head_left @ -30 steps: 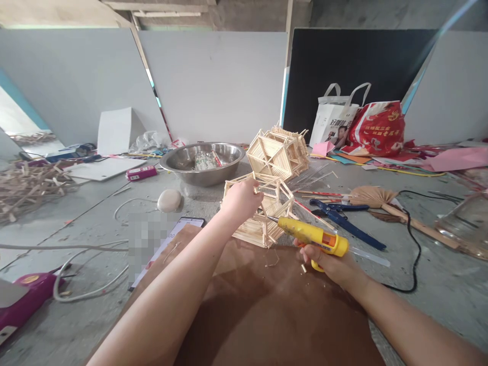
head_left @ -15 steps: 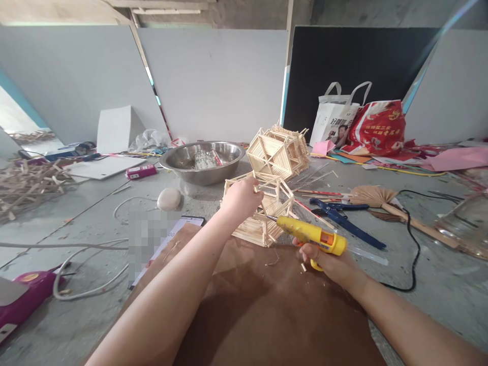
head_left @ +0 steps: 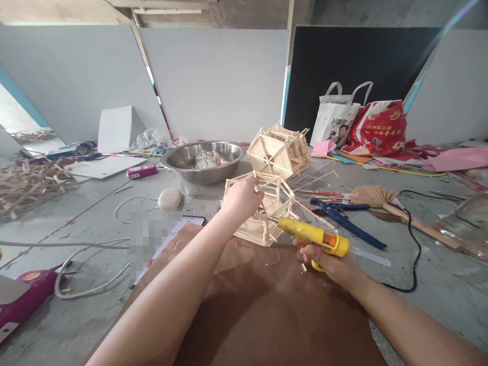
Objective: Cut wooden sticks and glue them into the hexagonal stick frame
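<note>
A hexagonal frame of pale wooden sticks (head_left: 249,233) rests on the brown sheet (head_left: 290,305) in front of me. My left hand (head_left: 244,201) is closed on its upper near side, fingers pinched around a stick; the fingertips are partly hidden. In my right hand (head_left: 324,262) is a yellow glue gun (head_left: 310,235), gripped by its handle. Its metal nozzle points left and reaches the right side of the frame, close below my left hand. A clear glue stick (head_left: 371,256) juts out from the gun's back. Just behind stands a second, fuller stick structure (head_left: 269,155).
A steel basin (head_left: 202,175) with clear packets stands behind left. Blue-handled cutters (head_left: 346,221), a brown fan (head_left: 371,198) and a black cord (head_left: 414,264) lie right. Left are a phone (head_left: 168,244), a white round charger (head_left: 170,199) and a purple tool (head_left: 30,297). Bags (head_left: 377,127) stand at the back.
</note>
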The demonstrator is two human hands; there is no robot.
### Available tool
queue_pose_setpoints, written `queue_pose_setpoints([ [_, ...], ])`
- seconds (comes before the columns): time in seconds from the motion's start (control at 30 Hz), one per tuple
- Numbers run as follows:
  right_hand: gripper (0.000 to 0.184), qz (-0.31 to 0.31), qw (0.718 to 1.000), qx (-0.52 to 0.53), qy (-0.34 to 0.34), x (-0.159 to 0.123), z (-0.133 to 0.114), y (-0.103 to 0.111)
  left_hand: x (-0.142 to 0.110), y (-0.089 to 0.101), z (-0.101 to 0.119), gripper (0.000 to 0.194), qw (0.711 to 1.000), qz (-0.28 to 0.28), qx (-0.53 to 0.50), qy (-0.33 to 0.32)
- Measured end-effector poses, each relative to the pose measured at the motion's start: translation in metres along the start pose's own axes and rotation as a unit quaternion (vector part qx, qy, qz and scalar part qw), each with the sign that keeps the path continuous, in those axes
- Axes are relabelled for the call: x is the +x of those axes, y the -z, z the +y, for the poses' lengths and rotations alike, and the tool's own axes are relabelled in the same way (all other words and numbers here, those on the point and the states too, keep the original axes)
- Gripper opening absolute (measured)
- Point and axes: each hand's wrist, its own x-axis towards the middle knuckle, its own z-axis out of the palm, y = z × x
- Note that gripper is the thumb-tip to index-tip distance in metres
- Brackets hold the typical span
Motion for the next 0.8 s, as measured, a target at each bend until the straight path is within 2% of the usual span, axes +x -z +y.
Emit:
queue_pose_setpoints([
  [0.27,0.028,0.009,1.0,0.002,-0.014,0.002,-0.0001,-0.001,0.0005,-0.002,-0.0016,0.033,1.0,0.005,-0.003,0.0],
  [0.6,0.024,0.005,1.0,0.022,-0.007,0.0022,0.0066,0.0,0.0003,-0.0011,-0.0019,0.031,1.0,0.009,-0.008,-0.005],
  [0.8,0.021,0.005,1.0,0.017,0.002,0.0024,0.0025,-0.0002,-0.0001,-0.001,-0.0027,0.027,1.0,0.009,0.0,-0.007],
])
